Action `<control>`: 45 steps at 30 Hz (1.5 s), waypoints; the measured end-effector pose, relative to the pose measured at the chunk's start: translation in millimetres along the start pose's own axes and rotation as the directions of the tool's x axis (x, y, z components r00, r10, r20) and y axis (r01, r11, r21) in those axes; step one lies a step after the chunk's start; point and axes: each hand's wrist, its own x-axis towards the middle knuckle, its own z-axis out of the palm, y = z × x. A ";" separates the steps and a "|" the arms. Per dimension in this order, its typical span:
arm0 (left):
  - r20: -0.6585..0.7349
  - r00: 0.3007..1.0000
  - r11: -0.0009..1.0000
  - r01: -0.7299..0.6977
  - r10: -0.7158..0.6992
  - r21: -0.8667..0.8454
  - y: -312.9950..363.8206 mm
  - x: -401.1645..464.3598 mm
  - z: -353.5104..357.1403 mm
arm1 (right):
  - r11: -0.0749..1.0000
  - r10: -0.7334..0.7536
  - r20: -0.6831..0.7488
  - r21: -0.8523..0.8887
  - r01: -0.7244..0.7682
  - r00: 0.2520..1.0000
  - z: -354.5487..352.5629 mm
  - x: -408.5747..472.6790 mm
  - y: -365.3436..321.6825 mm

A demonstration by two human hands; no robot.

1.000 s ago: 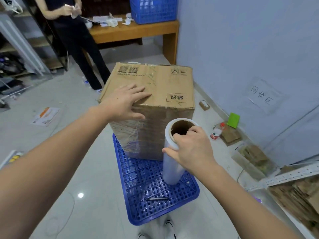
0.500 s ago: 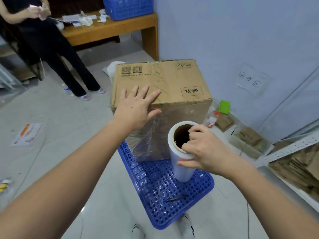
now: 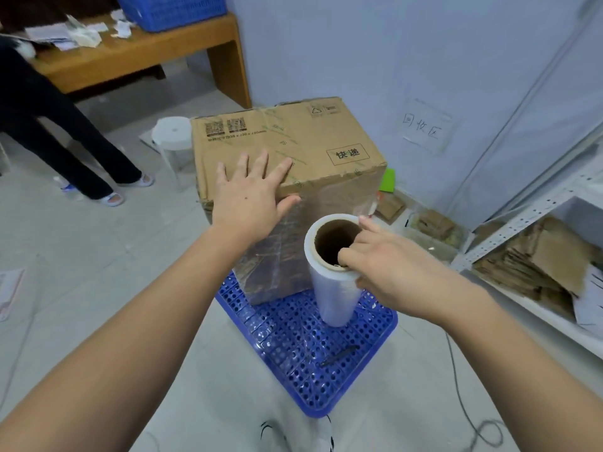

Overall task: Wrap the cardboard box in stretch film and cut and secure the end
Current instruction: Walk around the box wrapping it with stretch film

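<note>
Brown cardboard fills the middle of the head view: the cardboard box (image 3: 287,148) stands on a blue perforated pallet (image 3: 326,363) on the floor, its near side face already skinned with clear, wrinkled stretch film (image 3: 329,210). The left hand (image 3: 248,197) lies flat on the box's top near edge, fingers straight and spread, its grip apart and only pressing down to steady the box. The right hand (image 3: 388,259) has its grip clamped on the top rim of the film roll (image 3: 332,272): the thumb is hooked into the roll's hollow cardboard core and the fingers curl round the outside. The roll stands upright just beside the near right corner of the box, with a sheet of film stretched from it to that corner.

By my reading, the wrapping pass itself is in hand, not the cutting. The next move calls for carrying the roll round the box with the film kept taut while the left hand keeps the box from turning or sliding. A dark thin object (image 3: 337,355) lies on the pallet; whether it is a cutter I cannot tell.

As for containers, a blue plastic crate (image 3: 176,9) sits on the wooden table (image 3: 146,57) at the back, contents hidden, with paper scraps beside it. The metal shelf (image 3: 535,210) at right holds flattened cardboard (image 3: 528,259).
</note>
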 end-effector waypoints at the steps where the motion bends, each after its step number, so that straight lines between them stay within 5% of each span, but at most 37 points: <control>1: 0.001 1.000 1.000 0.000 0.000 0.000 0.1 -1.0 -0.2 | 0.996 0.069 0.015 -0.059 -0.068 0.997 -1.8 0.9 -2.4; 5: -0.002 1.000 1.000 -0.007 0.007 0.012 3.2 -9.3 0.9 | 0.906 0.412 0.163 -0.174 -0.385 0.897 -13.3 13.4 -15.6; 8: -0.012 1.000 1.000 -0.003 0.004 0.014 4.1 -10.1 1.4 | 0.830 0.558 0.102 -0.077 -0.553 0.823 -11.4 25.5 -19.8; 15: -0.010 0.999 0.999 0.033 -0.033 0.014 18.9 1.8 3.3 | 0.947 0.309 -0.167 -0.035 -0.319 0.936 9.6 17.7 -19.1; 20: 0.003 0.999 0.999 0.051 -0.051 0.011 27.2 8.2 0.7 | 0.997 -0.040 -0.092 0.069 0.047 0.995 0.8 6.7 -21.1; 28: -0.019 0.998 0.998 0.060 -0.059 0.019 25.4 2.8 4.1 | 0.964 -0.105 0.003 0.245 0.101 0.994 -11.7 7.2 -30.9; 32: -0.024 0.998 0.998 0.064 -0.063 0.015 25.2 1.4 4.6 | 0.995 -0.071 0.101 0.076 0.064 0.992 -8.3 9.1 -32.9; 37: -0.046 0.997 0.998 0.065 -0.064 0.012 25.4 -2.4 5.6 | 0.985 0.172 0.075 -0.033 -0.170 0.982 -8.2 13.8 -50.9; 40: -0.052 0.996 0.997 0.070 -0.069 0.011 25.6 -4.2 5.4 | 0.976 0.216 -0.084 -0.011 -0.217 0.973 -3.9 21.6 -57.0; 45: -0.054 0.996 0.997 0.072 -0.071 0.008 27.1 -3.8 4.1 | 0.998 -0.047 -0.162 0.035 0.053 0.986 8.6 21.2 -57.5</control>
